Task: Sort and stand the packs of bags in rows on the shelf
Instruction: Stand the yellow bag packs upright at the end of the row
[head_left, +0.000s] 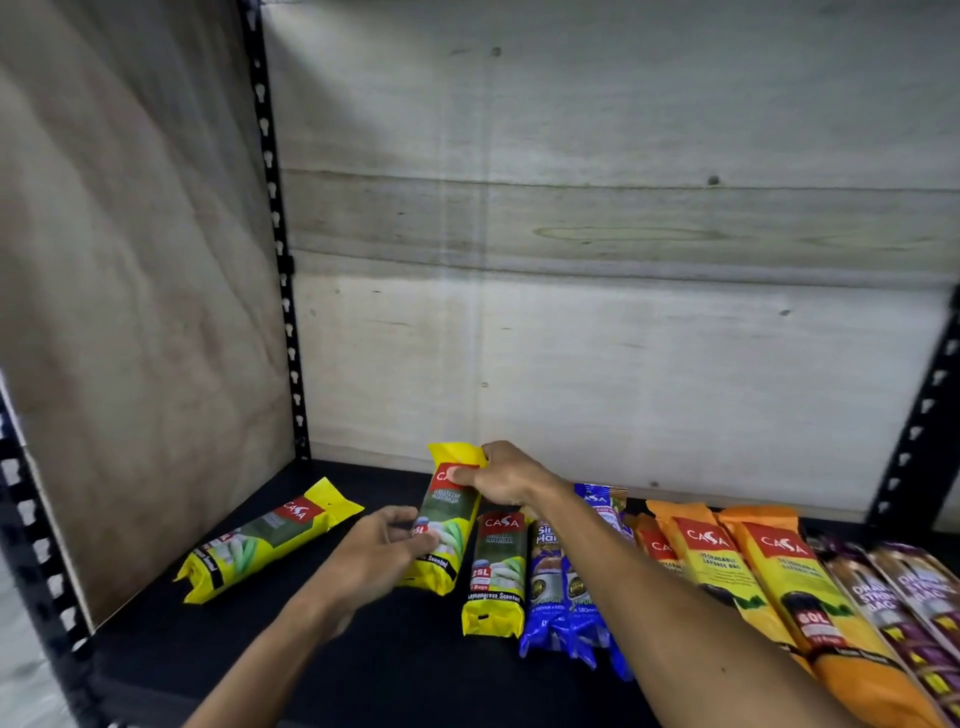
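Observation:
A yellow pack (451, 506) of bags stands tilted on the black shelf (395, 654), near the middle. My right hand (501, 480) grips its top end. My left hand (382, 545) holds its lower part from the left. Another yellow pack (267, 540) lies flat to the left. A third yellow pack (493, 577) lies just right of the held one. Beside that come blue packs (566, 587), orange packs (748, 571) and purple packs (904, 608), all lying in a row to the right.
Plywood panels close the back (597, 312) and the left side (130, 286) of the shelf bay. Black slotted posts stand at the back left corner (275, 234) and at the right (924, 410). The shelf's front left edge has another post (36, 545).

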